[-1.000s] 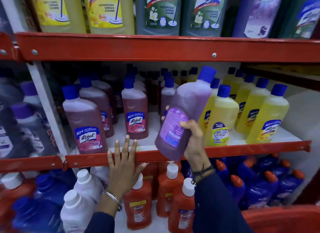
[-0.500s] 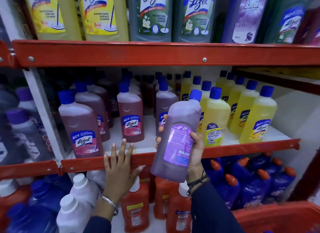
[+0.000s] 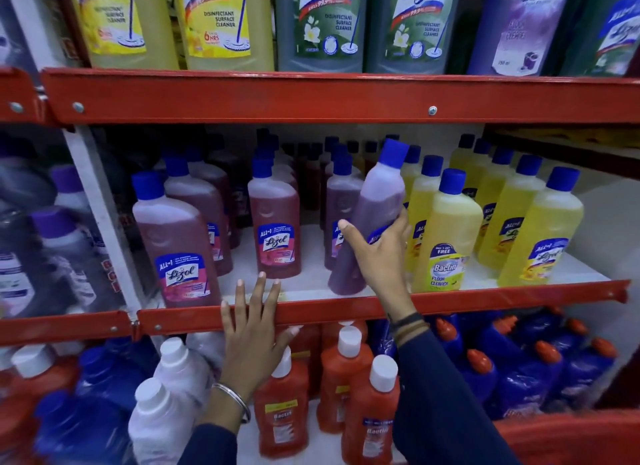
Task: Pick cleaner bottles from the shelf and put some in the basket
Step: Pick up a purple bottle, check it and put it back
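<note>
Head view: the right hand (image 3: 379, 256) has its fingers (image 3: 401, 218) wrapped around a purple bottle (image 3: 375, 201), thumb on its left side, fingers clamped on its right, while the bottle stands tilted on the middle shelf (image 3: 450, 302) just beside the yellow bottles (image 3: 446, 232). Left hand (image 3: 254, 333) lies flat on the shelf's red front edge, fingers spread apart and holding nothing, near a pink bottle (image 3: 176, 246).
</note>
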